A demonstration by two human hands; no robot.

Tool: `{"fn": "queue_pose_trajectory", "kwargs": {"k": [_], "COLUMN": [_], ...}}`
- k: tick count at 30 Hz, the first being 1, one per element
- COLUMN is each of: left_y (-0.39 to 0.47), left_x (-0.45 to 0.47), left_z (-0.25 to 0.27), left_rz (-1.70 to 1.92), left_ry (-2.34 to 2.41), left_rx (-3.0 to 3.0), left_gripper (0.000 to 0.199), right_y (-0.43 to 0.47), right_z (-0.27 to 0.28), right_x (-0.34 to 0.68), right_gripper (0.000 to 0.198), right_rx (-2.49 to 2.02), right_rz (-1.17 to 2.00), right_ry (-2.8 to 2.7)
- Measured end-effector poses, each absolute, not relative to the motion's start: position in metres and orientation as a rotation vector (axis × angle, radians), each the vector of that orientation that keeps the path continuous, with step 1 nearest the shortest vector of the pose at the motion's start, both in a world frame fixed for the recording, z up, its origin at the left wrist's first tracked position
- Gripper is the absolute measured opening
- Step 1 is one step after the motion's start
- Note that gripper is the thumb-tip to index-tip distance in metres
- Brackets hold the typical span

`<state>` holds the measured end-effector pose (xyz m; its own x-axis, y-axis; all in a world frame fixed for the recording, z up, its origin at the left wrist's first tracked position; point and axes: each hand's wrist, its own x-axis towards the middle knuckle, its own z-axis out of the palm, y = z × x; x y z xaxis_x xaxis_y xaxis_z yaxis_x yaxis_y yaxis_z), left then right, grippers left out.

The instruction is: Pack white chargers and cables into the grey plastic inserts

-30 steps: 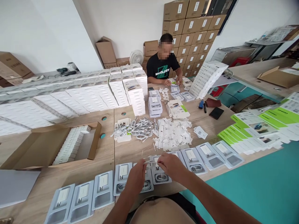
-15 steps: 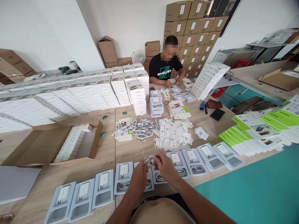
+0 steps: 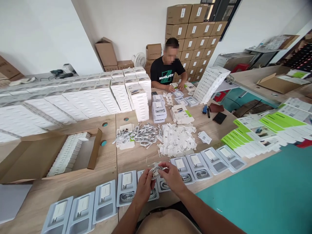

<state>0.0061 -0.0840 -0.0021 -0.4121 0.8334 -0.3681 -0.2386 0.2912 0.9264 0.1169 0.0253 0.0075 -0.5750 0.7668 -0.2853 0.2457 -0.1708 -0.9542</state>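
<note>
Cable (image 3: 155, 173) partly hidden by hands (image 3: 172, 177)

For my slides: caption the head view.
Bare hands hold a coiled white cable over pale-grey plastic trays of white rectangular chargers.

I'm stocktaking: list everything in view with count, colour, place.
Trays: ten, pale grey, near row
Adapters: several, white, in trays
Coiled cables: five visible, whitish, in trays
Loose cables: many, whitish, centre
Small pieces: many, white, beside loose cables
Boxes: many, white, rear stacks
Flat packaging: many, green-white, right
Open carton: one, brown, left
Stacked cartons: many, brown, back
Fan: one, white, back
Co-worker: one, black shirt, far side
Held cable: one, whitish, front
Left hand: one, bare, on cable
Right hand: one, bare, on cable
</note>
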Motion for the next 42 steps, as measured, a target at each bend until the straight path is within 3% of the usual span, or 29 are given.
{"fn": "queue_pose_trajectory", "kwargs": {"k": [4, 10, 15, 20, 26, 35, 42], "left_y": [-0.085, -0.066, -0.023, 0.024, 0.047, 0.034, 0.016], "left_x": [0.005, 0.029, 0.077, 0.12, 0.164, 0.153, 0.068], "left_z": [-0.002, -0.004, 0.002, -0.015, -0.018, -0.005, -0.01], "left_rz": [1.201, 0.984, 0.894, 0.95, 0.948, 1.018, 0.961], "left_ry": [1.373, 1.183, 1.163, 1.421, 1.538, 1.783, 2.084], "left_rx": [0.58, 0.703, 0.723, 0.636, 0.552, 0.483, 0.669], "left_gripper": [0.04, 0.041, 0.069, 0.07, 0.065, 0.053, 0.04], "right_y": [0.009, 0.013, 0.11, 0.228, 0.241, 0.197, 0.21], "right_z": [0.003, 0.001, -0.004, -0.053, -0.09, -0.096, -0.116], "right_x": [0.128, 0.18, 0.32, 0.434, 0.435, 0.446, 0.448], "right_gripper": [0.015, 0.026, 0.03, 0.024, 0.025, 0.033, 0.038], "right_rx": [-1.203, -1.293, -1.612, -1.668, -1.419, -0.909, -0.824], "right_rz": [1.69, 1.767, 1.143, 0.947, 0.943, 0.275, 0.135], "right_ry": [-1.684, -1.481, -1.734, -1.819, -2.141, -2.742, -2.716]}}
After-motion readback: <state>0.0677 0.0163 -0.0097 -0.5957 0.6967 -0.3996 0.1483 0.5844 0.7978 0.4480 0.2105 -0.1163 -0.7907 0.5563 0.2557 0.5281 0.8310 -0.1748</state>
